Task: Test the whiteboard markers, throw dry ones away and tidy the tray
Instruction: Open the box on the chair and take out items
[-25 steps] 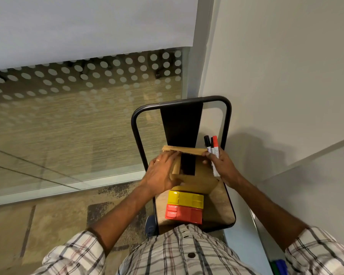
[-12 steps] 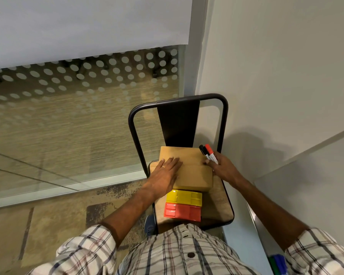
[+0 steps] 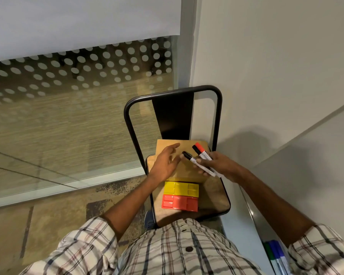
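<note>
My right hand [image 3: 220, 165] grips two capped whiteboard markers over the chair: a black-capped marker [image 3: 197, 162] and a red-capped marker [image 3: 202, 151], both pointing up and left. My left hand [image 3: 166, 162] hovers with fingers spread above the shut cardboard box [image 3: 187, 171], its fingertips close to the black cap. At the bottom right, green and blue markers [image 3: 276, 257] lie in the whiteboard tray [image 3: 254, 217].
The box sits on a wooden chair seat [image 3: 213, 197] with a black metal back frame [image 3: 173, 94]. A yellow eraser [image 3: 181, 189] and a red eraser [image 3: 179, 202] lie in front of the box. A glass wall is left, the whiteboard [image 3: 316, 155] right.
The box flap went from open to shut. My left hand lifted off the lid, and my right hand brought the two markers leftward over the box toward it.
</note>
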A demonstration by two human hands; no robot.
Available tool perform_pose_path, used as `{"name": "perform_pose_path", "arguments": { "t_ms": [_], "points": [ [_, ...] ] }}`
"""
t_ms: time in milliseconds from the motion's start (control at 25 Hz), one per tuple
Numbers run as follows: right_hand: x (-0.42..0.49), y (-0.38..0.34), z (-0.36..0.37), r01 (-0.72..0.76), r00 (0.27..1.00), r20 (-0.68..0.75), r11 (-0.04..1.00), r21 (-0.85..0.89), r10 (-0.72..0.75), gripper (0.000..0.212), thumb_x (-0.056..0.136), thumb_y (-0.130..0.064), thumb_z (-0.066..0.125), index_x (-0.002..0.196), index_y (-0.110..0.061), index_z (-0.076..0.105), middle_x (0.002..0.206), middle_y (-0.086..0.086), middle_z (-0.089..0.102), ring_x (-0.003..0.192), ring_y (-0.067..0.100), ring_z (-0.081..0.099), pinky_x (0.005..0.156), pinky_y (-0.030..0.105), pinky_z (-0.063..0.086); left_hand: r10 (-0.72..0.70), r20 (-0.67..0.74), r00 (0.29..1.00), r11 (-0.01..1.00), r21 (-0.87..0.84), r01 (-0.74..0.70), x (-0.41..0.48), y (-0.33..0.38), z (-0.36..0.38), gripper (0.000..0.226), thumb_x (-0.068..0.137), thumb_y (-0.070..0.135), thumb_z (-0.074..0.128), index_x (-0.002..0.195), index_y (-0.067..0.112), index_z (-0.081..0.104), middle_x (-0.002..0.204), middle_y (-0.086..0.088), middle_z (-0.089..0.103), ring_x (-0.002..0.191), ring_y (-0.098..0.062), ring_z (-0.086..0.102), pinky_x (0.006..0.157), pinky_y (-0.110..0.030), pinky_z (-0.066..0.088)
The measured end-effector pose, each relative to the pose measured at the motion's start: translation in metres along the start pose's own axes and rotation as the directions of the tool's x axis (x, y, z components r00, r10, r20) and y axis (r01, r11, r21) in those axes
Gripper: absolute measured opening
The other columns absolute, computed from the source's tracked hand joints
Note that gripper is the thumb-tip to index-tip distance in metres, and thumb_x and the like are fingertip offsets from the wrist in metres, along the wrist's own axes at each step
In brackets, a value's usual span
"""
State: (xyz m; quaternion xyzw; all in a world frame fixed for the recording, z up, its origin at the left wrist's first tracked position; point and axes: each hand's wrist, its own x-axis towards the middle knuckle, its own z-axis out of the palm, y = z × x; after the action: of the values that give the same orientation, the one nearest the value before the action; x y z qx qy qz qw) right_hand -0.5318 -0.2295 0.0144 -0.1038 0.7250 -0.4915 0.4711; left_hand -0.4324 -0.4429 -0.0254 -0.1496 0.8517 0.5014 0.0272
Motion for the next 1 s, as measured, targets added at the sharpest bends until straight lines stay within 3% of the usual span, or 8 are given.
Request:
{"name": "perform_pose_path", "arguments": {
  "t_ms": [80,200,400,560,680,800,920,1000],
  "points": [
    [-0.008,0.004,0.002,0.024,1.000,0.019,1.000,0.004,-0.024,0.027,0.095,-0.034,0.066,0.101,-0.009,0.073,0.084,0.008,0.073,0.071,0.017,0.067,0.065,0.026,0.055,-0.055,0.050,0.997,0.980,-0.187,0.063,-0.004,0.025,-0.002,0.050,0.105,0.039,0.056,0.149,0.017,0.050,0.138,-0.003,0.061,0.119,-0.016,0.063,0.085,-0.024,0.059],
    [-0.024,0.004,0.005,0.038,0.993,0.107,0.994,0.099,-0.048,0.026,0.097,-0.030,0.063,0.105,-0.006,0.071,0.085,0.006,0.072,0.070,0.017,0.065,0.064,0.025,0.055,-0.074,0.144,0.987,0.974,-0.202,0.102,-0.011,0.048,0.001,0.050,0.104,0.045,0.055,0.148,0.021,0.051,0.127,-0.002,0.065,0.099,-0.015,0.067,0.071,-0.023,0.058],
    [-0.059,0.007,0.021,-0.036,0.977,0.215,0.974,0.225,-0.014,0.029,0.100,-0.029,0.057,0.118,-0.007,0.063,0.112,0.014,0.074,0.080,0.020,0.069,0.072,0.031,0.060,0.025,0.304,0.952,0.979,-0.199,0.038,-0.025,0.068,0.017,0.037,0.103,0.043,0.057,0.133,0.022,0.063,0.107,0.002,0.071,0.086,-0.007,0.066,0.070,-0.020,0.053],
    [-0.094,0.026,0.033,-0.064,0.985,0.170,0.943,0.328,0.008,0.020,0.101,-0.026,0.058,0.112,-0.010,0.064,0.102,0.013,0.073,0.077,0.020,0.069,0.069,0.030,0.060,0.098,0.399,0.912,0.979,-0.203,-0.016,-0.043,0.075,0.026,0.031,0.101,0.043,0.062,0.112,0.014,0.068,0.095,-0.011,0.073,0.078,-0.015,0.068,0.071,-0.029,0.058],
    [-0.127,0.055,0.045,-0.033,0.999,0.017,0.920,0.391,0.029,0.031,0.096,-0.033,0.064,0.116,-0.009,0.065,0.100,0.016,0.070,0.079,0.022,0.066,0.070,0.030,0.059,0.078,0.403,0.912,0.992,-0.126,-0.029,-0.059,0.078,0.042,0.034,0.101,0.042,0.062,0.105,0.009,0.069,0.079,-0.008,0.066,0.059,-0.007,0.054,0.058,-0.024,0.046],
    [-0.174,0.088,0.069,0.036,0.967,-0.237,0.863,0.504,0.098,0.042,0.089,-0.034,0.066,0.123,-0.010,0.063,0.111,0.020,0.069,0.092,0.026,0.066,0.075,0.029,0.060,0.099,0.391,0.915,0.992,-0.109,-0.060,-0.087,0.083,0.062,0.030,0.100,0.043,0.063,0.099,0.014,0.070,0.074,-0.001,0.067,0.056,-0.005,0.053,0.057,-0.022,0.044],
    [-0.222,0.120,0.113,0.228,0.833,-0.511,0.707,0.669,0.214,0.035,0.091,-0.024,0.067,0.122,-0.008,0.064,0.113,0.016,0.071,0.098,0.025,0.070,0.075,0.027,0.061,0.088,0.393,0.916,0.993,-0.111,-0.048,-0.118,0.073,0.086,0.024,0.102,0.041,0.062,0.100,0.018,0.068,0.077,0.002,0.069,0.059,-0.003,0.059,0.057,-0.018,0.049],
    [-0.250,0.145,0.148,0.365,0.709,-0.630,0.600,0.712,0.316,0.033,0.089,-0.021,0.069,0.119,-0.009,0.065,0.113,0.014,0.073,0.100,0.026,0.072,0.079,0.030,0.061,0.068,0.458,0.886,0.997,-0.062,-0.045,-0.139,0.065,0.113,0.032,0.100,0.049,0.061,0.105,0.018,0.068,0.086,-0.007,0.072,0.074,-0.018,0.067,0.073,-0.037,0.060]
  ]
}}
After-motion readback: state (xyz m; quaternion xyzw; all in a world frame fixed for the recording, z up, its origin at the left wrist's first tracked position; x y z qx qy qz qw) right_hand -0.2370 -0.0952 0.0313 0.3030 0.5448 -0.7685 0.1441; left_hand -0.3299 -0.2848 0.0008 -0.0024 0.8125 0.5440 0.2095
